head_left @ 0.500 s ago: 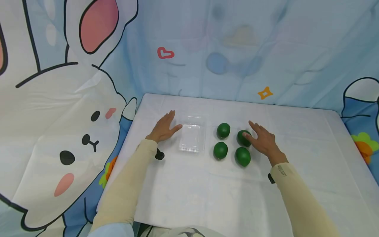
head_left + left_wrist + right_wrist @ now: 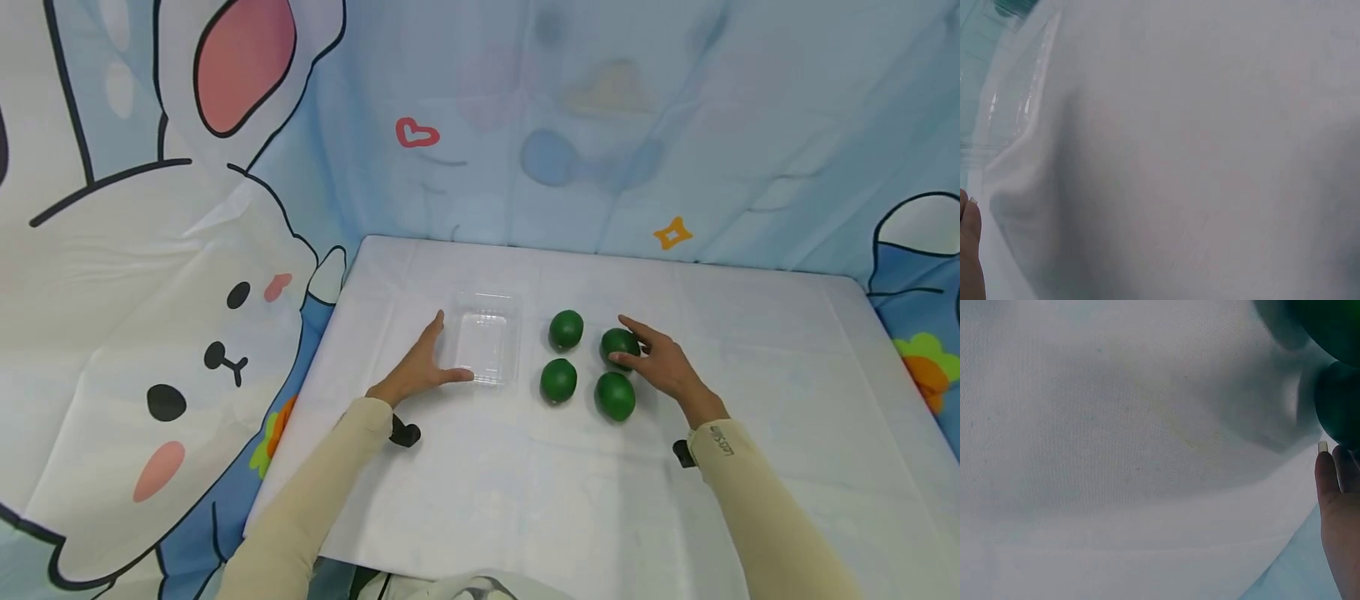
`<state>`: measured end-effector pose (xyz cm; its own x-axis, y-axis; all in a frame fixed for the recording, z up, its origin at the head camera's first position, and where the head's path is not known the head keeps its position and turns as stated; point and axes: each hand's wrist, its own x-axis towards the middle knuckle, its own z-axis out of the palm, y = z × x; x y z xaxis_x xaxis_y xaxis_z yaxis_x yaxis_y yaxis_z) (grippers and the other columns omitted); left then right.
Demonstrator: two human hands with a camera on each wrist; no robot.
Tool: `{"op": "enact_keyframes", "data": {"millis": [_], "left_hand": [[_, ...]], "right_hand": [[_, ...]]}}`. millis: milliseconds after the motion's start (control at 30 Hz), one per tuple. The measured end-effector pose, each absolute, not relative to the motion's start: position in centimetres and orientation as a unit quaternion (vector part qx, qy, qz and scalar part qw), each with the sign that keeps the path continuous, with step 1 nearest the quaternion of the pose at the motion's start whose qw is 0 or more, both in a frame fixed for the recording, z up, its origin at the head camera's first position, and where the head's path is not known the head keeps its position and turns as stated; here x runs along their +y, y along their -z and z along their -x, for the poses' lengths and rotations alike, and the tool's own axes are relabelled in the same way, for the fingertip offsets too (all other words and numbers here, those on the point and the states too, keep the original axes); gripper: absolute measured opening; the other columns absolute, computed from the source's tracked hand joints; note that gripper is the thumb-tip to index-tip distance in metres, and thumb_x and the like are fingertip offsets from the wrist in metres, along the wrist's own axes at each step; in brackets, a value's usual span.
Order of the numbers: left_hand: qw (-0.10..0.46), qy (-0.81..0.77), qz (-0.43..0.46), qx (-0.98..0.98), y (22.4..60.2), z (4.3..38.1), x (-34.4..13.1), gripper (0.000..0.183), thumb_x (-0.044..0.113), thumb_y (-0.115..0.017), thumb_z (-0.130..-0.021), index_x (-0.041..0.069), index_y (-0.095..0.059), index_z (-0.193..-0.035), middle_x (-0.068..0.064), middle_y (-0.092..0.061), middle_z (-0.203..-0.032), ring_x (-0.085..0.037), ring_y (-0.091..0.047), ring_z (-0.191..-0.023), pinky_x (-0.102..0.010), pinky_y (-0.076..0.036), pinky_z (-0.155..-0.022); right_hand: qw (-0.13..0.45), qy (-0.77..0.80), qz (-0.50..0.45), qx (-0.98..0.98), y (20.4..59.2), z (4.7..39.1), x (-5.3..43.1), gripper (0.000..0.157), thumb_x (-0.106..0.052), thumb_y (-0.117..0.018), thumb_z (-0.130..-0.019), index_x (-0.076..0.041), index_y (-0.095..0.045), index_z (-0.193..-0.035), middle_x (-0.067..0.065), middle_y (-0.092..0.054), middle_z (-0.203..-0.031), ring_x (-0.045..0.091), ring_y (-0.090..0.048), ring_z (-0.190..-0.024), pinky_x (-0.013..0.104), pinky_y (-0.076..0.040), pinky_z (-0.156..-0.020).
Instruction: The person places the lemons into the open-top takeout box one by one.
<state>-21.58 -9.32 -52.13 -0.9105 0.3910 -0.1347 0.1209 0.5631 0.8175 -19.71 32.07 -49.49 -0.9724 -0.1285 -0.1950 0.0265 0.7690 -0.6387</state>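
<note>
Several round dark green fruits stand on the white-covered table: far-left fruit, near-left fruit, near-right fruit and far-right fruit. My right hand is around the far-right one, thumb across its near side and fingertips at its far side. In the right wrist view those fingers meet the darker fruit. To the left lies a clear plastic box. My left hand is spread at its left side, the thumb over its near-left corner; contact is hard to tell.
A light blue cartoon curtain hangs behind the table, and a large rabbit print covers the left side. Dark wrist cameras sit under both cuffs.
My left hand has come nearer to me, its thumb now over the box's near corner. My right hand has closed in around the far-right fruit, which shifted slightly.
</note>
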Motion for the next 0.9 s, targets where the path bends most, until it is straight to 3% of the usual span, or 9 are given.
{"op": "enact_keyframes", "data": {"millis": [133,233,900], "left_hand": [[0.147,-0.467,-0.155,0.858,52.5,21.0,-8.6,0.129,0.042,-0.086,-0.072,0.018,0.008,-0.157,-0.005,-0.007,-0.164,-0.027,-0.021,-0.148,-0.043,-0.025,-0.120],[0.137,-0.484,-0.160,0.849,52.8,20.8,-8.2,0.129,0.035,-0.087,-0.072,0.015,0.008,-0.157,-0.005,-0.004,-0.165,-0.028,-0.022,-0.148,-0.040,-0.026,-0.119],[0.122,-0.488,-0.145,0.852,53.4,20.0,-7.6,0.122,0.034,-0.086,-0.074,0.005,-0.001,-0.156,-0.009,-0.011,-0.163,-0.024,-0.020,-0.149,-0.034,-0.025,-0.119]], "right_hand": [[0.117,0.345,0.021,0.931,50.0,19.7,32.4,0.078,-0.028,-0.068,-0.093,-0.014,-0.025,-0.155,0.027,-0.025,-0.156,0.053,-0.032,-0.136,0.063,-0.031,-0.110],[0.119,0.349,0.020,0.929,50.3,19.6,32.5,0.077,-0.024,-0.069,-0.092,-0.013,-0.026,-0.155,0.028,-0.026,-0.155,0.052,-0.034,-0.135,0.063,-0.032,-0.109],[0.107,0.357,0.025,0.928,50.2,19.6,32.4,0.075,-0.019,-0.069,-0.092,-0.006,-0.028,-0.153,0.030,-0.032,-0.151,0.051,-0.040,-0.130,0.062,-0.037,-0.105]]}}
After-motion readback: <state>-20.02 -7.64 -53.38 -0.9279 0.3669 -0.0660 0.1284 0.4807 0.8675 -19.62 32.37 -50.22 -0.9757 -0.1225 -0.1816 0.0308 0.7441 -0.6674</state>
